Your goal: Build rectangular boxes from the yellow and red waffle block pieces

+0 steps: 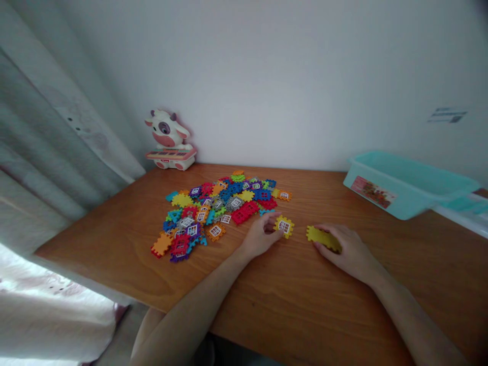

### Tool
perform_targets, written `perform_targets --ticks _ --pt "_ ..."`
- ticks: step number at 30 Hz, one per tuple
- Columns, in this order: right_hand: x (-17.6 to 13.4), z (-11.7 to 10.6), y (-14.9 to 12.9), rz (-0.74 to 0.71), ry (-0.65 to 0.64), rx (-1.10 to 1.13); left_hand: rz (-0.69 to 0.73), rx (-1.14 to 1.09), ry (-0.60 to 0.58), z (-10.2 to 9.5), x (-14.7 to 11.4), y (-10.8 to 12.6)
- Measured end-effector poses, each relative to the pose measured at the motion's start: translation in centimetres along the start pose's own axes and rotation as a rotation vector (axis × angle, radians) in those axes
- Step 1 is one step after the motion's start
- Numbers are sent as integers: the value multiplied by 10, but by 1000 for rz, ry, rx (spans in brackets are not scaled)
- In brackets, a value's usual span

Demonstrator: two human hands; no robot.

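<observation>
My left hand (263, 236) pinches a yellow interlocking tile with a white window (284, 226) by its left edge. Across a small gap to the right, my right hand (348, 251) grips a longer plain yellow interlocking tile (322, 238) between thumb and fingers. The two yellow tiles are apart, both just over or on the table; I cannot tell whether they touch it. Left of my left hand spreads a heap of interlocking tiles (229, 198) in red, blue, orange, purple, grey and green, several with white window inserts.
A cow-shaped toy keyboard (171, 152) stands at the table's back left corner, against the wall. At the back right sits a mint-green plastic bin (404, 195), with a clear lid or tray (467, 211) beside it. A curtain hangs left of the wooden table (125, 229).
</observation>
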State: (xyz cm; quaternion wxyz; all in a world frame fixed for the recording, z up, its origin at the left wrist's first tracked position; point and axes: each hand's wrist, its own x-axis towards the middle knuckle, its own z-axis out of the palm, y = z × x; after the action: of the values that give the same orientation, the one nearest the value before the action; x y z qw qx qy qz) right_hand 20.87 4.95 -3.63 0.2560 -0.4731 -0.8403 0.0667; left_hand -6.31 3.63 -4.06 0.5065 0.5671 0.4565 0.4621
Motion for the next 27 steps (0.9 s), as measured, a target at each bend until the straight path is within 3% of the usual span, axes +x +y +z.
perform_targets --ticks 4,7,11,14,19,27 --pt "-1 4 9 39 59 -57 28 182 -51 2 -6 4" --pt "-1 5 14 66 65 -93 101 436 -49 3 -14 9" --pt "-1 5 16 73 68 -88 245 855 12 -6 -21 17" --pt "-1 4 15 63 50 -53 231 1033 91 -22 -19 23" --pt "-1 2 8 51 -7 58 192 1121 152 -42 -14 24" --pt "-2 1 0 82 19 140 342 1113 270 -42 -8 16"
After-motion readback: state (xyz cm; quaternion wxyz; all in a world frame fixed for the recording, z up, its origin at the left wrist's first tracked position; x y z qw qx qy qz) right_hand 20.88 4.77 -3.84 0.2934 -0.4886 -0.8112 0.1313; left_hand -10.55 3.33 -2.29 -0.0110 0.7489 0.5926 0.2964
